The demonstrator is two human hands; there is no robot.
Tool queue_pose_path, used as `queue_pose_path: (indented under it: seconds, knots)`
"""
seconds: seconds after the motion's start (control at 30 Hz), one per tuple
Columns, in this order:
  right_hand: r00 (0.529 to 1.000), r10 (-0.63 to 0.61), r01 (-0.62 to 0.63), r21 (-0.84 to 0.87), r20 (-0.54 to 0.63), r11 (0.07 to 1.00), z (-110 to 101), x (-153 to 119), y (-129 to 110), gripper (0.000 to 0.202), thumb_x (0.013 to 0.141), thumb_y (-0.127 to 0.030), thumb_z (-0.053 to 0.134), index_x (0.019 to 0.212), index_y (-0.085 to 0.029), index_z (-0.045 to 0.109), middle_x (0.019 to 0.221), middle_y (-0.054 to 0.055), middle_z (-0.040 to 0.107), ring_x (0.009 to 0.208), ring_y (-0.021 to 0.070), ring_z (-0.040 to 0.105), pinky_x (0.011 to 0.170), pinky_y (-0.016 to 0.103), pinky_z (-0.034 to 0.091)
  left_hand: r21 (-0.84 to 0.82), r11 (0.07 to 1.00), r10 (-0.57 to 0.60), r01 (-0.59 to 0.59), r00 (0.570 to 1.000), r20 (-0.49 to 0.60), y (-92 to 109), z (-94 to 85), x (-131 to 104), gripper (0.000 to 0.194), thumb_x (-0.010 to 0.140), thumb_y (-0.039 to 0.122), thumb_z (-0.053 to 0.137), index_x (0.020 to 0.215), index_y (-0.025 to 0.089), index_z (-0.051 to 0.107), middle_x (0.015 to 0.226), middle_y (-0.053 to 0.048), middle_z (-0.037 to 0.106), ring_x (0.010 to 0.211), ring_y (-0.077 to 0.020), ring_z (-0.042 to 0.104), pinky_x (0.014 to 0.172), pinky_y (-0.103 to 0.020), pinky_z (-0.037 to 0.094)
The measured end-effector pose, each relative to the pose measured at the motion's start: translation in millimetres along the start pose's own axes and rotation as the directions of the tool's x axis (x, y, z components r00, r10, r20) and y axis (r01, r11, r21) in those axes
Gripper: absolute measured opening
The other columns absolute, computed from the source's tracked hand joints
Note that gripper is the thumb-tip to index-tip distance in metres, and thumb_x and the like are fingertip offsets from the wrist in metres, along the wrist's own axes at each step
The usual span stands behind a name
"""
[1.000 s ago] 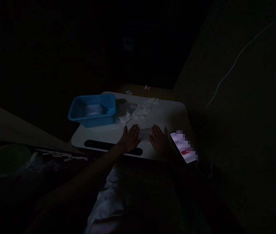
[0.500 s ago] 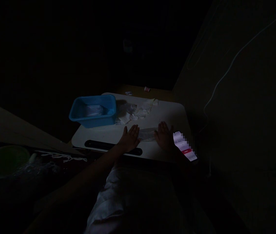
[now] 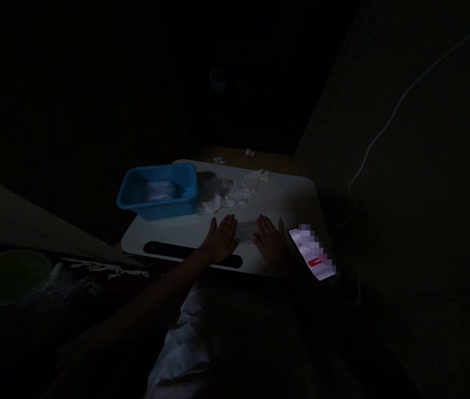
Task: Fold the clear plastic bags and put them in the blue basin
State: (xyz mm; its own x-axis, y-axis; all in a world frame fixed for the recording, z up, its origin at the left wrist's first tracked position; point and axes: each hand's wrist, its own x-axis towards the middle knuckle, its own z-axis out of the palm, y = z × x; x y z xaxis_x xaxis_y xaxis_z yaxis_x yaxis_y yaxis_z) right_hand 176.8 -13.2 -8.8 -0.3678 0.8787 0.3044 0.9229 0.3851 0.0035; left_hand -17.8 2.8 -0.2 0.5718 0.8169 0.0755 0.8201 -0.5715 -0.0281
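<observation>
Both the left hand (image 3: 220,240) and the right hand (image 3: 269,240) look flat, fingers straight and thumbs out, at the two ends of a thin clear plastic piece (image 3: 246,231) on the white table (image 3: 293,199), which could bunch up if one hand pushes too hard.

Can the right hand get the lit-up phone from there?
Probably yes. The right hand is close by, at the see-through plastic, and I see nothing standing between it and the phone.
</observation>
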Motion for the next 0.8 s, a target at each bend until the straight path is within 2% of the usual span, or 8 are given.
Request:
queue_pose_path:
  seconds: [0.17,0.27,0.43,0.53,0.7,0.8]
  knots:
    - [0.984,0.178,-0.179,-0.065,-0.028,0.982,-2.8,4.2,21.7,0.054,0.091,-0.039,0.027,0.124,-0.002,0.046,0.131,0.023,0.044,0.127,0.0303,0.032,0.102,0.06,0.009,0.017,1.0,0.002,-0.002,1.0,0.012,-0.1,-0.4,0.2,0.055,0.091,0.036,0.023,0.136,0.004,0.027,0.144,-0.018,0.019,0.134,-0.027,0.016,0.102,-0.057,0.017]
    - [0.971,0.236,-0.238,-0.082,-0.043,0.968,-7.6,11.7,15.1,0.056,0.091,-0.04,0.026,0.123,0.001,0.046,0.132,0.024,0.042,0.129,0.0319,0.028,0.102,0.06,0.01,0.015,1.0,-0.002,0.001,1.0,0.031,0.2,-2.6,0.6,0.055,0.091,0.036,0.024,0.136,0.004,0.027,0.144,-0.018,0.019,0.134,-0.0273,0.016,0.102,-0.057,0.017]
    - [1.0,0.001,-0.001,-0.023,-0.016,1.0,-10.1,13.0,-23.8,0.054,0.091,-0.04,0.025,0.131,-0.007,0.038,0.139,0.016,0.034,0.132,0.026,0.023,0.106,0.055,0.005,0.012,1.0,-0.004,0.003,0.999,0.045,0.4,-4.9,0.9,0.055,0.09,0.035,0.026,0.136,0.004,0.027,0.144,-0.018,0.019,0.134,-0.0279,0.016,0.102,-0.057,0.017]
    - [0.998,-0.057,0.057,0.017,0.005,0.998,-5.2,7.9,-32.4,0.054,0.092,-0.042,0.024,0.132,-0.009,0.037,0.138,0.015,0.037,0.131,0.0243,0.027,0.107,0.054,0.003,0.014,1.0,0.004,-0.004,0.999,0.048,-0.4,-3.9,0.5,0.056,0.09,0.036,0.027,0.136,0.005,0.027,0.144,-0.018,0.019,0.134,-0.0281,0.017,0.101,-0.057,0.017]
    - [1.0,0.012,-0.012,-0.018,-0.005,1.0,-0.5,0.6,-1.6,0.052,0.092,-0.039,0.025,0.13,-0.006,0.039,0.137,0.018,0.038,0.129,0.0264,0.03,0.105,0.058,0.005,0.016,1.0,0.001,-0.001,1.0,0.017,-0.8,-1.1,0.0,0.055,0.091,0.036,0.024,0.136,0.006,0.027,0.144,-0.018,0.019,0.134,-0.0271,0.016,0.102,-0.056,0.017]
    - [0.994,0.109,-0.11,-0.048,-0.019,0.993,-1.3,0.7,18.1,0.052,0.092,-0.038,0.026,0.126,-0.004,0.044,0.133,0.02,0.042,0.127,0.0287,0.033,0.103,0.06,0.007,0.01,1.0,-0.008,0.008,1.0,0.029,-0.3,-1.3,0.5,0.055,0.091,0.037,0.024,0.137,0.006,0.028,0.144,-0.017,0.019,0.134,-0.0269,0.016,0.102,-0.056,0.016]
